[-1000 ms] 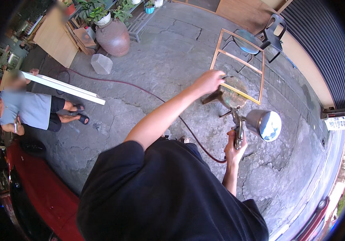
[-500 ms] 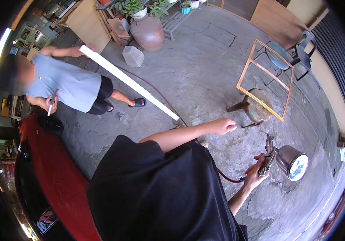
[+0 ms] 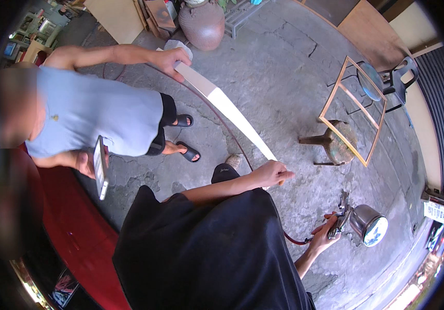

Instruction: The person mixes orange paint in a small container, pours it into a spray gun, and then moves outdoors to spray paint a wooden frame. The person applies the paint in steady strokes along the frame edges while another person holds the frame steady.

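Observation:
My right hand is closed round the handle of a metal spray gun. A dark silvery cup with a bright round end sits on the gun's right side, and a red hose runs from its handle. My left hand is held out with curled fingers at the near end of a long white board. A small tan bit shows under its fingertips; what it grips, if anything, is unclear. At the board's far end, another person's hand holds it.
The other person stands at the left with a phone. A wooden frame leans over a stool. Chairs stand beyond. A red car is at lower left, a big clay jar at the back.
The other person has stepped closer, bringing the white board's end to my left hand. My left hand has shifted slightly left and down. The spray gun stays in my right hand, a little lower.

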### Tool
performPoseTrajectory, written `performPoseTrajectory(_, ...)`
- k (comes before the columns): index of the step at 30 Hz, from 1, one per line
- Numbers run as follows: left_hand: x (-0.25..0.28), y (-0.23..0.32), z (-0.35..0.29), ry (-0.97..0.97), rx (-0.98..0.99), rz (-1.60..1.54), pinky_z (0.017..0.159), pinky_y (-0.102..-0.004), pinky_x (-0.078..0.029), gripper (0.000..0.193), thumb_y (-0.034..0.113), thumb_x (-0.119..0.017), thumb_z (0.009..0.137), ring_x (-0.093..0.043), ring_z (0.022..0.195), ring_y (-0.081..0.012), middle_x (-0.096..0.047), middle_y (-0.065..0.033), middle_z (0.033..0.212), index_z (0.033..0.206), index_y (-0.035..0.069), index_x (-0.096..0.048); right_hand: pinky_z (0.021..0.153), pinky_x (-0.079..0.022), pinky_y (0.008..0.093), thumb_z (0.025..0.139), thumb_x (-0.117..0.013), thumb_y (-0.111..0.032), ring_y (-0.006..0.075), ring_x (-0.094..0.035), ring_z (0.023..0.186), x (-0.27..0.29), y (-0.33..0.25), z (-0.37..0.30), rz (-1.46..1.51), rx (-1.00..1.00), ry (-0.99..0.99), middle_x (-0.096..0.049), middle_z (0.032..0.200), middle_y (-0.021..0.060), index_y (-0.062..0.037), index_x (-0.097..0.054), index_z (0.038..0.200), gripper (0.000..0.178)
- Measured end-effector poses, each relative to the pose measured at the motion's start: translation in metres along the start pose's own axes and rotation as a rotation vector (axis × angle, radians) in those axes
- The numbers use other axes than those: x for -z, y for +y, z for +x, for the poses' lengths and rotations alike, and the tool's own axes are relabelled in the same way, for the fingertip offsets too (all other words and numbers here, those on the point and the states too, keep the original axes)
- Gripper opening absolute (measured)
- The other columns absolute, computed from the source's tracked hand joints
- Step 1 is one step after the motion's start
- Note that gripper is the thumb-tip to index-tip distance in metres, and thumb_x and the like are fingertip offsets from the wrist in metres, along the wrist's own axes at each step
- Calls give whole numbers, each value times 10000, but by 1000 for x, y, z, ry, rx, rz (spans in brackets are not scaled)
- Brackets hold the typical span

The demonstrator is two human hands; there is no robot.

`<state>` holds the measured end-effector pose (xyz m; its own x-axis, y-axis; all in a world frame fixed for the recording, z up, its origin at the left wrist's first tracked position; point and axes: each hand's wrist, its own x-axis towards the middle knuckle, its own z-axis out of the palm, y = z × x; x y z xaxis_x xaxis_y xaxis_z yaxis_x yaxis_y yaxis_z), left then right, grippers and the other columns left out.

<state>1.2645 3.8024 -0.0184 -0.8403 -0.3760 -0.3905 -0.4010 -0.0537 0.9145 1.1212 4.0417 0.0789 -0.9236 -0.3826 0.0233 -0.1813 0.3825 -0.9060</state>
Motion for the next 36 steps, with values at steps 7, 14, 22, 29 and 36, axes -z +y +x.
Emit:
performPoseTrajectory(7,7,-44,-7,55,-196,-191,741,-280,-546,174,41,-752,882,-695,813,-142,-744,-106,890,1049,-6,-731,350,-342,229,1062,-556,-173,66,-481,414,-23,-26,-19,14,-20,-31,-683,951,106,62,-608,1194,275)
performPoseTrajectory(14,20,-12,-18,62,-212,35,678,-318,-516,214,229,-774,914,-684,738,-151,-743,-95,816,962,21,-759,352,-331,241,1042,-593,-175,66,-481,413,-11,-27,-24,49,-15,105,-667,817,64,34,-653,1127,233)
performPoseTrajectory(22,-20,21,-67,111,-299,118,600,-317,-434,582,436,-577,1047,-578,663,-101,-573,-34,584,632,28,-593,521,-434,253,958,-697,-152,72,-555,541,44,-82,-60,153,7,-13,-672,758,26,-8,-685,1088,195)
performPoseTrajectory(29,-99,102,-41,-194,-273,-19,756,-235,-468,253,263,-585,1062,-587,832,-67,-639,-10,916,1061,34,-694,489,-436,246,964,-688,-297,70,-545,494,99,-61,-52,231,93,56,-711,816,61,19,-683,1101,344)
performPoseTrajectory(36,-157,169,-49,-333,-375,-376,777,-253,-489,301,289,-583,1067,-611,863,-85,-651,-13,939,1195,31,-671,483,-467,226,921,-704,-426,57,-574,506,148,-28,-84,321,104,-48,-734,887,67,52,-656,1154,533)
